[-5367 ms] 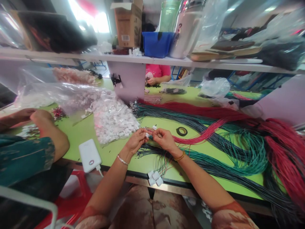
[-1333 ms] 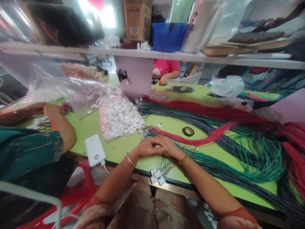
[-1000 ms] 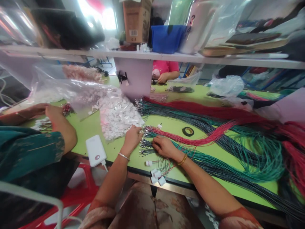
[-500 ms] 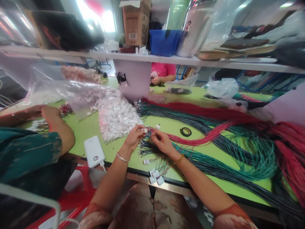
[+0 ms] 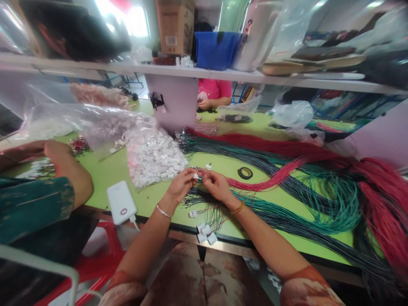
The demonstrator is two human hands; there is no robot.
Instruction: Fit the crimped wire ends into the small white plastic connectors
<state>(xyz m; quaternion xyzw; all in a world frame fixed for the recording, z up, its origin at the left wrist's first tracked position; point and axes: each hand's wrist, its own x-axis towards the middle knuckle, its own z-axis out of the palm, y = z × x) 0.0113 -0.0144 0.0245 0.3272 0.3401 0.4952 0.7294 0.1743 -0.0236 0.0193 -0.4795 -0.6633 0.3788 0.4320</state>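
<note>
Both hands have drawn closer together since a second ago: the left hand (image 5: 182,185) pinches a white connector (image 5: 195,175), and the right hand (image 5: 218,186) closes its fingertips at a thin green wire (image 5: 200,178) beside it. Left of them on the worktop (image 5: 108,172), a clear plastic bag (image 5: 154,157) holds many white connectors. On the far shelf (image 5: 127,68) stand a blue bin (image 5: 216,51) and a cardboard box (image 5: 175,27), their contents hidden.

Power bank (image 5: 120,198), blue bin (image 5: 217,52), cardboard box (image 5: 176,26)
</note>
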